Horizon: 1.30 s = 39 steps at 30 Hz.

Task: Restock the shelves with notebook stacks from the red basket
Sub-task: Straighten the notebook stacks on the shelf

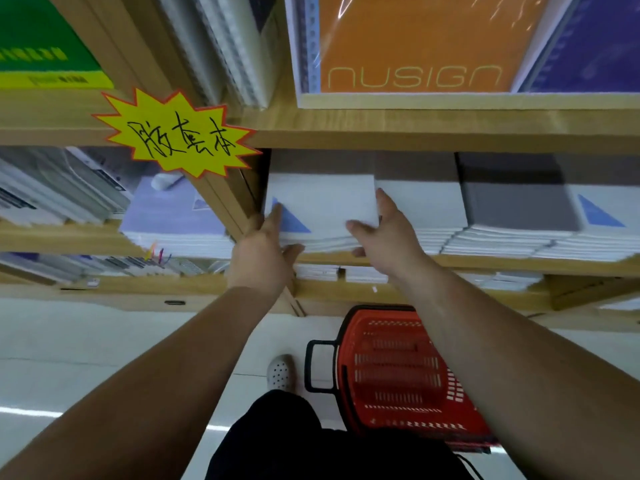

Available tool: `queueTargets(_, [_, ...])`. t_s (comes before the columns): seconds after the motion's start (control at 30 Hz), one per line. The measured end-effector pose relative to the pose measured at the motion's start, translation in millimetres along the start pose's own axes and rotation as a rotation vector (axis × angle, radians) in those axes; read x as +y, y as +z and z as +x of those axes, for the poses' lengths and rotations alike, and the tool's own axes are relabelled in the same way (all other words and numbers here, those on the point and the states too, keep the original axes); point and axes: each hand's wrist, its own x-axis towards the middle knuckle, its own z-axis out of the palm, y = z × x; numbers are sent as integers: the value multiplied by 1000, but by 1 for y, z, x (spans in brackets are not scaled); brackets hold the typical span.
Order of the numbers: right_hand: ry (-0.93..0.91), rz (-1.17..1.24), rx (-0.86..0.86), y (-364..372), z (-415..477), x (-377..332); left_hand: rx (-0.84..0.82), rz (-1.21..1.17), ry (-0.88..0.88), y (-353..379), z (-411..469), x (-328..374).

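A stack of white notebooks point(322, 206) with a blue triangle on the cover lies on the middle wooden shelf point(450, 263), at its left end beside the upright divider. My left hand point(265, 249) grips the stack's left front corner. My right hand point(384, 233) holds its right front edge, thumb on top and fingers underneath. The red basket point(398, 372) stands on the floor below, right of my foot; it looks empty inside.
More white and grey notebook stacks point(519, 216) fill the shelf to the right. An orange NUSIGN notebook point(415, 46) stands on the shelf above. A yellow starburst sign point(176, 133) hangs on the shelf edge. Other stacks point(173, 216) fill the left bay. White tiled floor lies below.
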Motion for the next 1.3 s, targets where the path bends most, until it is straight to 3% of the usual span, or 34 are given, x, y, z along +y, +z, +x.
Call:
queueTargets(0.13, [-105, -458, 46, -5, 37, -33, -69, 267, 52, -9, 48, 14])
queueTargets(0.27, [-84, -672, 76, -3, 59, -32, -108, 419, 91, -10, 64, 19])
queueTargets(0.4, [-51, -401, 95, 3, 58, -17, -118, 316, 48, -9, 54, 22])
queueTargets(0.63, [-57, -240, 164, -10, 44, -3, 59, 130, 56, -4, 28, 39])
queueTargets(0.87, [-119, -62, 227, -84, 22, 35, 18, -101, 183, 38, -10, 87])
queueTargets(0.97, [-105, -68, 308, -123, 21, 55, -64, -50, 295, 53, -6, 115])
queueTargets(1.1, [-101, -125, 342, -155, 22, 73, -189, 203, 368, 60, 11, 132])
queueTargets(1.2, [-112, -167, 309, -154, 28, 70, -253, 341, 351, 55, 25, 123])
queueTargets(1.3, [-148, -256, 296, -140, 43, 55, -300, 335, 294, 49, 38, 99])
